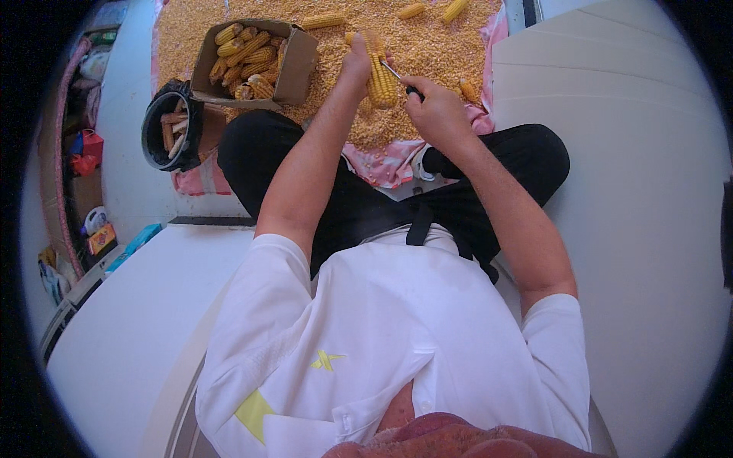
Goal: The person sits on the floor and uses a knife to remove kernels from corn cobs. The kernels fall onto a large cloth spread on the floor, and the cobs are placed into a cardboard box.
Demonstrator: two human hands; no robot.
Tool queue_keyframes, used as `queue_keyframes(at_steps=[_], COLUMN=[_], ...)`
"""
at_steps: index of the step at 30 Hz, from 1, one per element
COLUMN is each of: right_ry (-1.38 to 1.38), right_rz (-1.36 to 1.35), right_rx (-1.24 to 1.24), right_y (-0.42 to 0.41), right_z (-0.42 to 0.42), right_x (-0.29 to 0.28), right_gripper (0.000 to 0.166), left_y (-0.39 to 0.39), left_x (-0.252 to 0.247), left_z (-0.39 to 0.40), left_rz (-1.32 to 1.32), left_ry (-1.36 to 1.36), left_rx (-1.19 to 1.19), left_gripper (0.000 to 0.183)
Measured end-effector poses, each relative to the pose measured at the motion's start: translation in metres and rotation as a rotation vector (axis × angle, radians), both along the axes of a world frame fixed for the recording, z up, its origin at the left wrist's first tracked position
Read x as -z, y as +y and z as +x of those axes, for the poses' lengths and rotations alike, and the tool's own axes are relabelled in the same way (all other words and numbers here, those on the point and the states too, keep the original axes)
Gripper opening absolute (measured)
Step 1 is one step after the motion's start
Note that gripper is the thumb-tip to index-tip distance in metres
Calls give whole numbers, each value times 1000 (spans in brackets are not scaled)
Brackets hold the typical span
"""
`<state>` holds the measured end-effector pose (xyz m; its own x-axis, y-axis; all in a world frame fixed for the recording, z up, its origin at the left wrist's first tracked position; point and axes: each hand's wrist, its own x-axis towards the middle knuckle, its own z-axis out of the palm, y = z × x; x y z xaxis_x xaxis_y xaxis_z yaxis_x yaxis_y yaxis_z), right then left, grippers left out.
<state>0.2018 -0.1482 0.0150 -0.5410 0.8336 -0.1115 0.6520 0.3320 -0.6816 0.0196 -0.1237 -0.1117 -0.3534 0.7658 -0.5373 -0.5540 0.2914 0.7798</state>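
Observation:
My left hand (359,62) grips a yellow corn cob (381,83) by its upper part, above a wide spread of loose corn kernels (446,51). In my right hand (438,106) is a screwdriver-like tool (391,69) with a black handle and a thin metal shaft, whose tip touches the cob's side. Some rows on the cob look dark or gapped near the tip. To the left stands an open cardboard box (298,66) full of whole corn cobs (246,54). Several more cobs lie on the kernels, one (323,21) just beside the box.
A bin with a black liner (148,134), holding stripped cobs (178,126), stands below the box. A pink cloth (383,163) lies under the kernels, by my crossed legs. Shelves with household goods (86,151) are at far left; a pale panel (607,172) is at right.

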Motion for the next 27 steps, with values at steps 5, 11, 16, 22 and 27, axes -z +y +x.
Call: queue_keyframes(at_steps=[5,11,16,22,27], right_ry=[-24,-25,10,96,116], right_rz=[34,68,102,104,18], right_rx=[32,73,130,139,38], right_y=[-6,-12,-5,0,-6], right_z=[-16,-30,-39,-6,21], right_x=[7,19,16,-7,-41], right_gripper=[32,33,34,35,33], left_y=[3,1,3,-2,-3], left_x=[22,20,-6,-22,-28], left_z=[-16,-11,-9,-10,-9], left_rz=[26,53,81,173,222], left_ry=[-63,-109,-158,-281,-298], left_rx=[-19,-80,-38,-51,59], left_gripper=[79,77,65,62,63])
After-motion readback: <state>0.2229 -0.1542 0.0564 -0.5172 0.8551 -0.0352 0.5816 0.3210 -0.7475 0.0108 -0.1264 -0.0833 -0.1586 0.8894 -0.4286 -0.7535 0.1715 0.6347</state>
